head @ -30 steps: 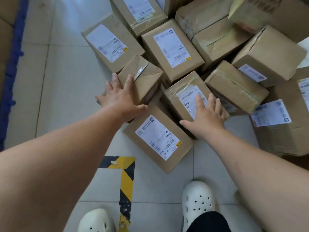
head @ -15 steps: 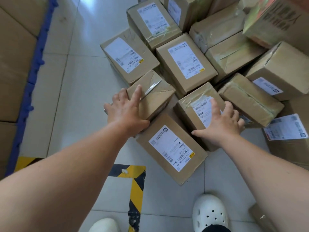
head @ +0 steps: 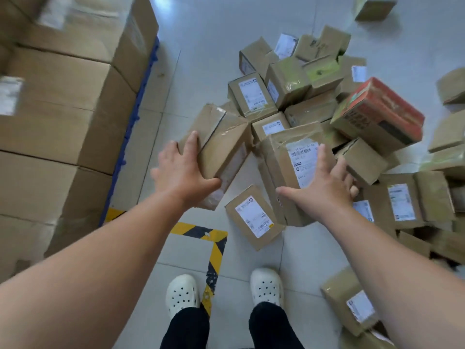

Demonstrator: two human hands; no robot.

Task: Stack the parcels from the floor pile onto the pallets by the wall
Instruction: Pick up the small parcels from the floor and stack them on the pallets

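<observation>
Stacked cartons (head: 63, 122): far left of the striped floor tape (head: 201, 231). Big, matt, square-edged brown boxes on a blue plastic pallet (head: 130, 137), blurred in the view.
Left hand (head: 181, 172): just above the tape. The fingers are spread over the top of the taped parcel (head: 221, 144) and the thumb is hooked round its near end, gripping it.
Taped parcel: an oblong, creased brown carton with glossy clear tape on its seams. Its long axis runs away from the person, leaning toward the pile.
Flat parcel (head: 254, 216): just right of the tape on the pale tiled floor (head: 201, 34). White label up, untouched, below and between the two hands.
Right hand (head: 324, 190): above and right of the tape. The fingers are splayed across the label face and curl over the right edge of the labelled parcel (head: 279, 157), holding it.
Labelled parcel: tilted, with wrinkled tape and its long axis also pointing away.
Floor pile (head: 314, 96): beyond and right of the tape — a jumble of small cartons, including one red-printed carton (head: 377, 114).
Coming move: the pallet lies to the left of both parcels and the left hand is nearer — likely a leftward turn, with the taped parcel landing first.
</observation>
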